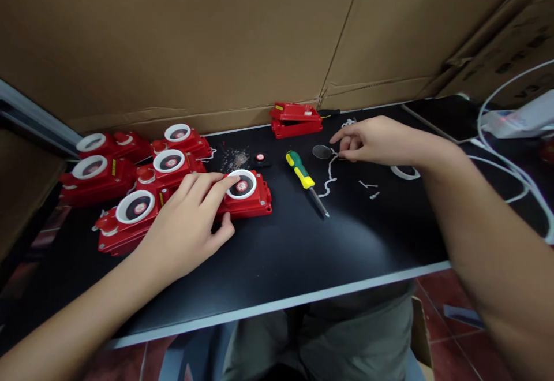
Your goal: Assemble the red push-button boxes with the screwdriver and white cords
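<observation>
A red alarm-like box with a white ring (pixel 241 185) lies in front of me, a black disc with a red-and-white emblem inside the ring. My left hand (pixel 194 213) grips this box, fingertips at the ring and thumb along the near side. Farther right, my right hand (pixel 363 141) is low over the table, fingers curled and thumb tip at the upper end of a thin white cord (pixel 331 170). Touching or nearly touching those fingertips is a clear round disc (pixel 321 152). A green-and-yellow screwdriver (pixel 303 174) rests between my hands.
Several similar red boxes (pixel 173 161) crowd the left. A red box with its lid ajar (pixel 296 120) stands by the cardboard (pixel 242 34). Pale crumbs (pixel 236 160) and a small black piece (pixel 260 159) lie near it. Screws (pixel 371 190), a white ring (pixel 405 172) and white cables (pixel 515 173) are rightward.
</observation>
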{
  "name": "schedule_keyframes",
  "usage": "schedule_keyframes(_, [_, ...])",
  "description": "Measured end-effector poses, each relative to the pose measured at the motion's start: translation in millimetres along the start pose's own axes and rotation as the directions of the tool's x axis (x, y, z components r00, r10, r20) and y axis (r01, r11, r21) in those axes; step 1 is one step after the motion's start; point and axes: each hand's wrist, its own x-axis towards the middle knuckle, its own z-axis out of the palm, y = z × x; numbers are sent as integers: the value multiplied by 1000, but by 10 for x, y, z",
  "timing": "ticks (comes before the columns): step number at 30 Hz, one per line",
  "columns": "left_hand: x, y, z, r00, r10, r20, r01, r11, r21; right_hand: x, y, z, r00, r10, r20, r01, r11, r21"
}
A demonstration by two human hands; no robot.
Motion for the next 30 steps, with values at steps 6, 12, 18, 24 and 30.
schedule_keyframes(6, [7,6,-2,1000,6,-6,-6,1000,2,64,-55,72,998,66,-13,-67,995,-78])
schedule_keyframes(12, [9,-6,11,1000,6,-2,-6,1000,-10,75,-48,73,994,106,-37,-107,994,-19])
schedule_keyframes(18, [6,7,8,998,-3,-70,0,999,-35,-38,-96,10,992,-18,-126,60,940,336])
schedule_keyframes(24, [-54,167,-72,898,51,-438,-186,944,-273,-298,-810,369,900,-345,-267,411,464,785])
schedule_keyframes(30, [-131,386,15,993,-107,-39,20,506,-862,-504,-1334,770,852,-455,-259,392,227,891])
